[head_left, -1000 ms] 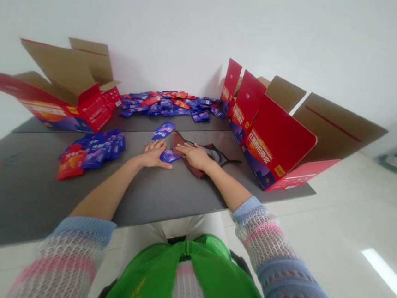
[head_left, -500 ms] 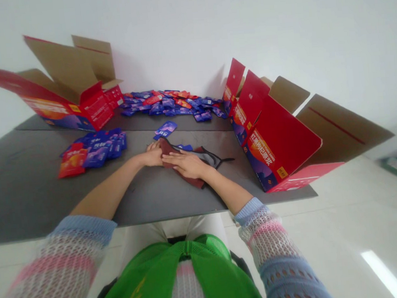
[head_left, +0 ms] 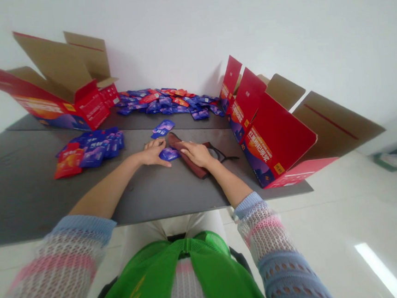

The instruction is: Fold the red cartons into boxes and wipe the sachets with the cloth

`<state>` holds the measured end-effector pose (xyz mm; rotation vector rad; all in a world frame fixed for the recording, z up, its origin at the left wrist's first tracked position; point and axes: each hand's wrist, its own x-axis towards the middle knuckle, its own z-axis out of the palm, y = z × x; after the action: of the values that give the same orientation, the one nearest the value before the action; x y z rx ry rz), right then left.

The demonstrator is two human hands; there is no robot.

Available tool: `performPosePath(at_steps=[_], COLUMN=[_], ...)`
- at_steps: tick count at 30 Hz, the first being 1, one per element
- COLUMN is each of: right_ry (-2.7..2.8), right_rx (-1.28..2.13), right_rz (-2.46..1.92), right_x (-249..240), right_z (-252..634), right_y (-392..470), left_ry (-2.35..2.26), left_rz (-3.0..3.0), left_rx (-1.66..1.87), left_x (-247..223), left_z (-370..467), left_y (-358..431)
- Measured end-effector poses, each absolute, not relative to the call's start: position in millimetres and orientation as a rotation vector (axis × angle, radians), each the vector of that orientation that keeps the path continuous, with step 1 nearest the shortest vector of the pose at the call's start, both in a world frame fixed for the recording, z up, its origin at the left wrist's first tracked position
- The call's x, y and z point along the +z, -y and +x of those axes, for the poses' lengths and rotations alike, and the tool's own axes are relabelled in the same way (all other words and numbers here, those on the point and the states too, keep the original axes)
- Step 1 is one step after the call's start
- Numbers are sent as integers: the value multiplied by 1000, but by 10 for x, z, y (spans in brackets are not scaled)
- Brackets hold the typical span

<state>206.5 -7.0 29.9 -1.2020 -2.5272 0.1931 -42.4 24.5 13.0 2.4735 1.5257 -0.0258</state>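
Observation:
My left hand (head_left: 153, 153) is on the table, its thumb and fingers apart and nothing gripped. Just right of its thumb lies a purple sachet (head_left: 170, 154). My right hand (head_left: 198, 154) grips a folded brown cloth (head_left: 193, 166) from above. The cloth has a grey side and black straps (head_left: 224, 156) that trail to the right. Beyond my left hand rests another blue-purple sachet (head_left: 163, 128). To the left is an overlapping pile of blue sachets (head_left: 96, 148) with red sachets (head_left: 68, 163) at its near edge.
A long heap of blue and red sachets (head_left: 170, 103) runs along the wall. Open red cartons stand at the left (head_left: 92, 107) and right (head_left: 270, 142), flaps raised. The grey table (head_left: 174, 193) ends close to my body.
The brown cloth has shifted right and folded over under my right hand, uncovering the purple sachet. My left hand has come off the cloth, its fingers now spread.

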Motion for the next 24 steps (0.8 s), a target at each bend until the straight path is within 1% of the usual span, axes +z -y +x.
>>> performPosePath(at_steps=[5, 8, 15, 20, 24], right_ry=[2718, 2815, 2696, 2498, 2368], right_rx=[274, 256, 207, 66, 64], right_rz=[-817, -787, -1203, -1556, -1758], right_x=[259, 224, 235, 200, 255], right_z=[1808, 1738, 1877, 2011, 2138], right_y=[217, 218, 102, -41, -95], left_ry=[-1615, -1661, -1535, -1563, -1563], left_rz=[2446, 2431, 2472, 2429, 2434], left_rx=[40, 50, 99, 36, 24], left_x=[29, -21, 25, 52, 68], left_z=[-444, -453, -459, -448, -442], left_y=[-280, -317, -263, -250, -242])
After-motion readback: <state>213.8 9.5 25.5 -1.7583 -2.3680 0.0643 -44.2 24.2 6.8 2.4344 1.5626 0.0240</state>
